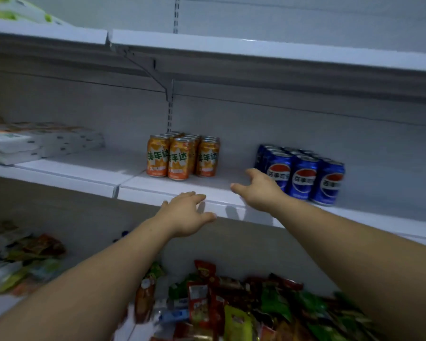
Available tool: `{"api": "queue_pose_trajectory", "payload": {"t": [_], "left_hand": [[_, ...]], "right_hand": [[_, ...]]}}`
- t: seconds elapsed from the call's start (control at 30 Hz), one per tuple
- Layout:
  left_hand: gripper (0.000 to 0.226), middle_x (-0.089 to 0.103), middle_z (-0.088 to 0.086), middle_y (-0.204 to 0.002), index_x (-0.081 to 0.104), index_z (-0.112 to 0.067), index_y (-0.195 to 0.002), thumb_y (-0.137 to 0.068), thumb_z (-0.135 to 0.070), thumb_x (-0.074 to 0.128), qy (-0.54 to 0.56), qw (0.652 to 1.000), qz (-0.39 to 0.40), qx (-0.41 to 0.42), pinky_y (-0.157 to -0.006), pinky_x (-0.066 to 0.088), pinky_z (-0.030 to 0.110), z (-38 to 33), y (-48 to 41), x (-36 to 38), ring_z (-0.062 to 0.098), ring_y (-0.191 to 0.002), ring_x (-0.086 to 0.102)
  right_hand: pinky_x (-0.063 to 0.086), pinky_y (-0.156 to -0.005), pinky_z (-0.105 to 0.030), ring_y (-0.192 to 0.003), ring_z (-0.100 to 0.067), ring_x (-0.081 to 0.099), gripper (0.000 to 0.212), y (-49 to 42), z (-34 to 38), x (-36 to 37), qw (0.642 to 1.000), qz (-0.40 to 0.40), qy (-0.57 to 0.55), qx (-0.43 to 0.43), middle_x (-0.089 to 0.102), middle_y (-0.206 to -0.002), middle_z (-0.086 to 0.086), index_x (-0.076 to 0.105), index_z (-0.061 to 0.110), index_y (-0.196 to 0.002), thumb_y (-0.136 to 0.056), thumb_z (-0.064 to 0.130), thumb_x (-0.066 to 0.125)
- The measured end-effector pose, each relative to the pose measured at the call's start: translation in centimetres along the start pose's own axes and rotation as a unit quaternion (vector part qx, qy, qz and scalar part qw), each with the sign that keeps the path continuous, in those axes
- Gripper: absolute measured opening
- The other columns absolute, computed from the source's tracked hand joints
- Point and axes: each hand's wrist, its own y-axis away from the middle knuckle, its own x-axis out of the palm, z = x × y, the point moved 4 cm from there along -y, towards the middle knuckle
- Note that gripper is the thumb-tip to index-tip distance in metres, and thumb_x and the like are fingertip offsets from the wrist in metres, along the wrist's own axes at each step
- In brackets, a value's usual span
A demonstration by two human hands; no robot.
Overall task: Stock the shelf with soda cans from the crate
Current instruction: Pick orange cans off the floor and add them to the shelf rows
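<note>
Several orange soda cans stand in a tight block on the white middle shelf. To their right stands a block of several blue cola cans. My left hand is at the shelf's front edge, below the orange cans, fingers apart and holding nothing. My right hand reaches over the shelf just left of the blue cans, fingers spread and empty. The crate is out of view.
Bare shelf surface lies between the two can groups. White packs lie on the same shelf at far left. Snack bags are piled on the lower shelf under my arms. Another white shelf overhangs above.
</note>
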Motion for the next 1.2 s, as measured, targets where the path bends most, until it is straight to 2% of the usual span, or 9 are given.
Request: {"api": "queue_pose_trajectory", "payload": {"t": [0.27, 0.43, 0.53, 0.67, 0.8, 0.93, 1.03, 1.13, 1.2], "left_hand": [[0.072, 0.030, 0.001, -0.154, 0.036, -0.024, -0.145, -0.084, -0.055, 0.058, 0.082, 0.985, 0.103, 0.114, -0.115, 0.025, 0.040, -15.3, 8.0, 9.7, 0.018, -0.141, 0.027], [0.070, 0.039, 0.000, -0.148, 0.040, -0.020, -0.142, -0.083, -0.053, 0.060, 0.078, 0.965, 0.182, 0.172, -0.109, 0.035, 0.035, -22.8, 13.5, 15.8, 0.020, -0.133, 0.040], [0.070, 0.038, 0.002, -0.149, 0.039, -0.021, -0.144, -0.084, -0.052, 0.060, 0.048, 0.952, 0.234, 0.193, -0.110, 0.034, 0.035, -26.0, 15.7, 20.4, 0.021, -0.134, 0.038], [0.071, 0.035, 0.006, -0.151, 0.036, -0.018, -0.145, -0.085, -0.048, 0.060, 0.001, 0.929, 0.303, 0.213, -0.108, 0.033, 0.031, -28.5, 18.6, 27.6, 0.025, -0.136, 0.036], [0.069, 0.035, 0.006, -0.151, 0.036, -0.020, -0.145, -0.086, -0.050, 0.057, -0.040, 0.894, 0.388, 0.222, -0.109, 0.033, 0.033, -29.3, 20.2, 35.1, 0.025, -0.134, 0.037], [0.071, 0.030, 0.007, -0.154, 0.033, -0.017, -0.146, -0.088, -0.051, 0.055, -0.064, 0.862, 0.457, 0.209, -0.110, 0.028, 0.032, -29.0, 20.3, 41.6, 0.024, -0.139, 0.030], [0.059, 0.041, 0.007, -0.146, 0.044, -0.015, -0.138, -0.088, -0.044, 0.056, -0.076, 0.848, 0.489, 0.189, -0.106, 0.034, 0.034, -28.3, 19.4, 45.8, 0.024, -0.132, 0.038], [0.054, 0.047, 0.006, -0.139, 0.050, -0.018, -0.131, -0.085, -0.044, 0.060, -0.084, 0.836, 0.513, 0.177, -0.102, 0.038, 0.036, -27.6, 18.0, 50.1, 0.022, -0.125, 0.044], [0.054, 0.050, 0.005, -0.136, 0.051, -0.020, -0.131, -0.083, -0.043, 0.063, -0.071, 0.831, 0.527, 0.165, -0.100, 0.040, 0.037, -27.0, 16.9, 53.2, 0.022, -0.121, 0.047]], "right_hand": [[0.039, -0.100, -0.035, -0.133, -0.026, 0.042, 0.074, 14.5, -13.0, -8.8, 0.992, -0.015, 0.070, 0.105, 0.034, -0.153, -0.006, 0.028, 0.018, -0.150, -0.091, 0.049, 0.058], [0.039, -0.103, -0.037, -0.132, -0.029, 0.043, 0.077, 22.4, -21.7, -12.0, 0.979, -0.019, 0.067, 0.192, 0.034, -0.153, -0.010, 0.029, 0.015, -0.150, -0.089, 0.052, 0.058], [0.039, -0.099, -0.032, -0.130, -0.029, 0.044, 0.071, 26.8, -27.3, -11.9, 0.970, 0.001, 0.057, 0.237, 0.039, -0.150, -0.010, 0.032, 0.013, -0.148, -0.091, 0.049, 0.058], [0.039, -0.092, -0.030, -0.127, -0.028, 0.046, 0.065, 31.8, -34.8, -9.7, 0.952, 0.043, 0.063, 0.295, 0.045, -0.145, -0.011, 0.036, 0.014, -0.145, -0.093, 0.046, 0.056], [0.040, -0.099, -0.032, -0.130, -0.029, 0.044, 0.076, 35.5, -42.5, -5.5, 0.927, 0.096, 0.064, 0.357, 0.041, -0.148, -0.012, 0.030, 0.012, -0.148, -0.090, 0.052, 0.056], [0.044, -0.092, -0.032, -0.119, -0.028, 0.052, 0.066, 37.5, -49.0, -0.7, 0.902, 0.149, 0.055, 0.401, 0.053, -0.135, -0.012, 0.041, 0.012, -0.138, -0.088, 0.052, 0.056], [0.042, -0.094, -0.033, -0.122, -0.029, 0.050, 0.065, 37.6, -53.3, 3.1, 0.892, 0.179, 0.037, 0.414, 0.050, -0.137, -0.013, 0.042, 0.012, -0.137, -0.087, 0.052, 0.058], [0.043, -0.091, -0.031, -0.115, -0.027, 0.053, 0.061, 36.8, -57.3, 7.2, 0.884, 0.198, 0.002, 0.424, 0.053, -0.133, -0.011, 0.047, 0.016, -0.132, -0.085, 0.052, 0.061], [0.041, -0.094, -0.029, -0.120, -0.029, 0.051, 0.070, 35.8, -59.6, 10.3, 0.877, 0.207, -0.031, 0.433, 0.050, -0.136, -0.012, 0.041, 0.015, -0.140, -0.084, 0.051, 0.063]]}}
